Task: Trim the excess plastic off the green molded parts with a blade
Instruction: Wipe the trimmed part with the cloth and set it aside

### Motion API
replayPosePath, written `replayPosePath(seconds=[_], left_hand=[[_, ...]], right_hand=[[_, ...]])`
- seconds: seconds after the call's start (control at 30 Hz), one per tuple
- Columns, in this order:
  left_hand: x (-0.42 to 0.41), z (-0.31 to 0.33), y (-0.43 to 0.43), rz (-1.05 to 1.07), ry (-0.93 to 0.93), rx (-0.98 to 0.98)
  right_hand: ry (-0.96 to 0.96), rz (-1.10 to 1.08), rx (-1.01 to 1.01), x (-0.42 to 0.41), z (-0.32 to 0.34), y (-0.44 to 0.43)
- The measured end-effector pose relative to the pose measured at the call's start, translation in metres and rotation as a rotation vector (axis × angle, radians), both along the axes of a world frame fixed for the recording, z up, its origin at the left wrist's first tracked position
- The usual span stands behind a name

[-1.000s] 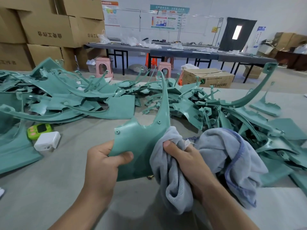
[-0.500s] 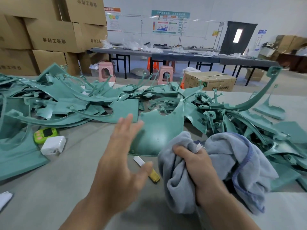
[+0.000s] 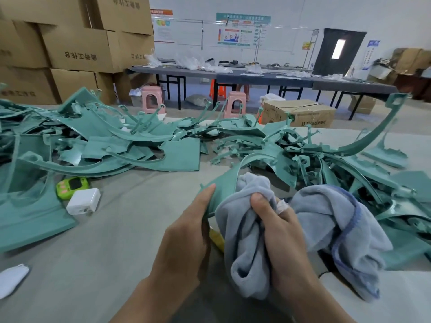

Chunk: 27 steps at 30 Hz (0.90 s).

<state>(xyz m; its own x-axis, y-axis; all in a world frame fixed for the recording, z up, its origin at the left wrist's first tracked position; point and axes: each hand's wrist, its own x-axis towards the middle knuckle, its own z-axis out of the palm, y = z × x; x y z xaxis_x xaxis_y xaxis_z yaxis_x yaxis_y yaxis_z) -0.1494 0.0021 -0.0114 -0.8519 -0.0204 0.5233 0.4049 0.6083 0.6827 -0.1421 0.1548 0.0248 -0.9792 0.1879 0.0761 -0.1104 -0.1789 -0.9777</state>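
A green molded part (image 3: 224, 183) stands tilted on the grey table (image 3: 93, 264) in front of me. My left hand (image 3: 186, 231) lies against its left edge with straight fingers; the thumb is hidden. My right hand (image 3: 279, 241) grips a grey cloth (image 3: 326, 210) bunched against the part's right side. One finger of that hand wears a white bandage. A yellow blade handle (image 3: 217, 240) lies on the table between my hands, mostly covered by them and the cloth.
Heaps of green molded parts cover the table on the left (image 3: 93, 141) and on the right (image 3: 326, 164). A green-yellow gadget (image 3: 72, 186), a white charger block (image 3: 84, 201) and a white scrap (image 3: 11, 278) lie at left. Cardboard boxes (image 3: 77, 50) are stacked behind.
My left hand let go of the part, lifted open, and has now come back against the part's left edge. The part dropped lower and tilted. My right hand kept its hold on the cloth.
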Motion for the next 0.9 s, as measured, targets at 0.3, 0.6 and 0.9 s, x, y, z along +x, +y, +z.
replayPosePath(seconds=[0.3, 0.6, 0.9], left_hand=[[-0.011, 0.009, -0.018, -0.183, -0.092, 0.584], [-0.014, -0.013, -0.002, -0.469, -0.35, 1.033], [-0.023, -0.002, -0.018, -0.601, -0.467, 1.101]], right_hand=[[0.274, -0.285, 0.643, -0.005, -0.003, 0.01], [0.535, 0.276, 0.943, -0.01, -0.022, -0.022], [0.371, -0.142, 1.447, -0.001, -0.012, -0.011]])
